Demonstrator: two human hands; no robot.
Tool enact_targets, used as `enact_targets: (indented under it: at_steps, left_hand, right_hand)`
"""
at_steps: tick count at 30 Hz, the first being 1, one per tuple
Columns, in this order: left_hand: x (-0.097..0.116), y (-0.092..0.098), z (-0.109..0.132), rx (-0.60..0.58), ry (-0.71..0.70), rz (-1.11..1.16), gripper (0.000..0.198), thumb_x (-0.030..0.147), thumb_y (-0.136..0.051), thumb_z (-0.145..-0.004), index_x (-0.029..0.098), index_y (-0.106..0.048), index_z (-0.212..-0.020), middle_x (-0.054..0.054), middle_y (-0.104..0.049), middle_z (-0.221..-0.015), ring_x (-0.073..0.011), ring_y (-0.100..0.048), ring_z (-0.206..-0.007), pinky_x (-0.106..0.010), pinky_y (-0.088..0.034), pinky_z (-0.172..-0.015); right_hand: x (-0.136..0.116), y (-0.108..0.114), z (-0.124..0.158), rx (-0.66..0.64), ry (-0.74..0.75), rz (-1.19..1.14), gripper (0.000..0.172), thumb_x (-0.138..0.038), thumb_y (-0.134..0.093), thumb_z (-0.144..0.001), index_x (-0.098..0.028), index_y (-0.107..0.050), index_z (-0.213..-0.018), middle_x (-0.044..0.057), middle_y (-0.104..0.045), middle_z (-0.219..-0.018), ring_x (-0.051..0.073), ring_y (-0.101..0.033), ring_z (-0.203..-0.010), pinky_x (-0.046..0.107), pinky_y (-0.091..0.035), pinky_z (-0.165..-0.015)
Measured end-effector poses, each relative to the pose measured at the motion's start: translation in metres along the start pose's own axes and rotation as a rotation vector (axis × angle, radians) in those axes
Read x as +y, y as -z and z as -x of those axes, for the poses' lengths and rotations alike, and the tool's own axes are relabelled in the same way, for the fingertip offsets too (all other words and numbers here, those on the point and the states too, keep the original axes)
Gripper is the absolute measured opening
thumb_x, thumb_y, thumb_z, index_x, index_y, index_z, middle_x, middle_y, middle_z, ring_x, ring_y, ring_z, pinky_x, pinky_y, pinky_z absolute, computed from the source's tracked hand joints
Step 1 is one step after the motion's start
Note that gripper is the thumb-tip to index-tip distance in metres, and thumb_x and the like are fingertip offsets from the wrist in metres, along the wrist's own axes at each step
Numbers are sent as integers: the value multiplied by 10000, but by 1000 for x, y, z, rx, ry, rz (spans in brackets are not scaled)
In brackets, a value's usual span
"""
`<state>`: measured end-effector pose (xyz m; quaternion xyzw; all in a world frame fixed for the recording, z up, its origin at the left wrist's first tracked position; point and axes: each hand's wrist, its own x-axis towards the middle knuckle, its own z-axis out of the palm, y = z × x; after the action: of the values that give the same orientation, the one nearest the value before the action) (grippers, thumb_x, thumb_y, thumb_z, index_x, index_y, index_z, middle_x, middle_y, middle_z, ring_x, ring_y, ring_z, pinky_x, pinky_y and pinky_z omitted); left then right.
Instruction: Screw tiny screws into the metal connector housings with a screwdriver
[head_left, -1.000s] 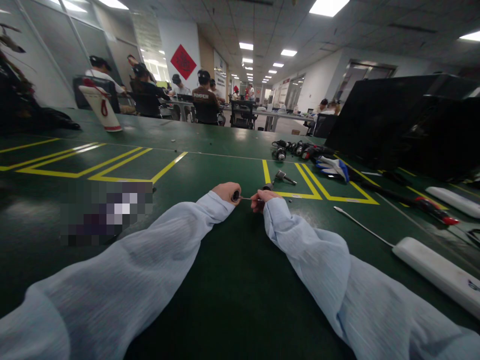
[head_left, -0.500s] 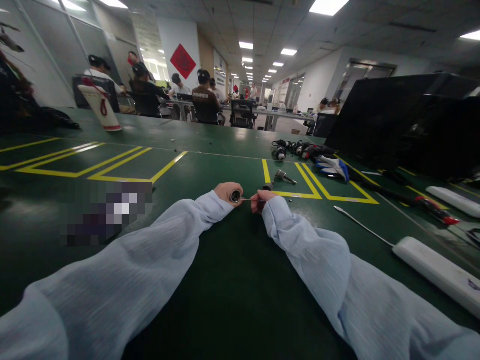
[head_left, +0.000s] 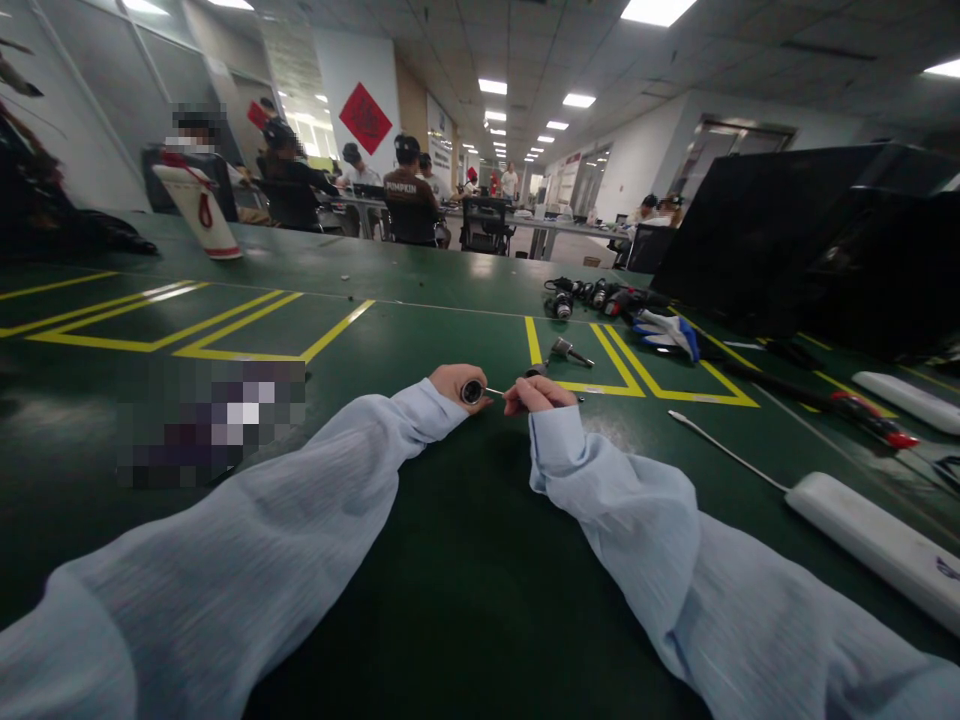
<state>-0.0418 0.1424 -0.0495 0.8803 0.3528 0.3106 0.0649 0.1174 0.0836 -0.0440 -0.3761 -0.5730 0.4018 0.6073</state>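
My left hand (head_left: pixel 451 380) is closed around a short round part (head_left: pixel 472 392) with a metal rim and a dark hollow, its open end facing me. Close by on the right, my right hand (head_left: pixel 541 395) pinches a thin metal rod (head_left: pixel 495 392). The rod's far end reaches the rim of the round part; whether it touches or enters I cannot tell. Just behind my right fingers sits a small dark round piece (head_left: pixel 535 370), partly hidden. Beyond it, a metal piece with a shaft (head_left: pixel 571 352) lies inside a yellow-taped outline.
Dark tools with cables (head_left: pixel 592 298) and a blue-white glove (head_left: pixel 666 335) lie at the back right. A white power strip (head_left: pixel 870 540) and a red-black tool (head_left: pixel 870 415) are on the right. A white cup (head_left: pixel 201 212) stands far left. People sit beyond the green table (head_left: pixel 450 600).
My right hand has turned at the wrist and shifted slightly right, and the rod now slants instead of lying nearly level. My left hand has hardly moved.
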Motion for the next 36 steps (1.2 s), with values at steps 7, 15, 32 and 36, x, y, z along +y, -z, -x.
enact_targets:
  at_steps: [7,15,32,36]
  left_hand:
    - [1,1,0,-22,-23,-6,195,341,-540,-665,152,-511,-624,24,-510,-583,-76,-476,-527,-167,-380,-500]
    - [0,1,-1,7,-21,-17,178,324,-553,-657,158,-502,-617,28,-509,-584,-79,-475,-531,-179,-387,-518]
    - [-2,1,-1,14,-20,-40,140,291,-554,-638,156,-516,-628,18,-524,-600,-92,-485,-560,-184,-388,-541]
    - [-3,1,0,70,14,0,143,292,-543,-646,153,-513,-633,14,-520,-598,-91,-478,-550,-188,-389,-538]
  right_hand:
    - [-3,-6,6,17,85,209,250,-306,-520,-717,-178,-623,-528,-5,-557,-454,104,-473,-445,242,-377,-477]
    - [5,0,-3,-52,-221,-196,210,-341,-561,-657,-167,-609,-550,-10,-578,-446,103,-515,-422,249,-426,-480]
    - [7,-5,-1,-49,-232,-181,192,-311,-569,-677,-164,-609,-562,-9,-586,-453,104,-529,-437,250,-440,-496]
    - [11,-3,-6,-82,-307,-332,188,-306,-592,-668,-154,-610,-560,-1,-596,-456,101,-541,-425,243,-451,-487]
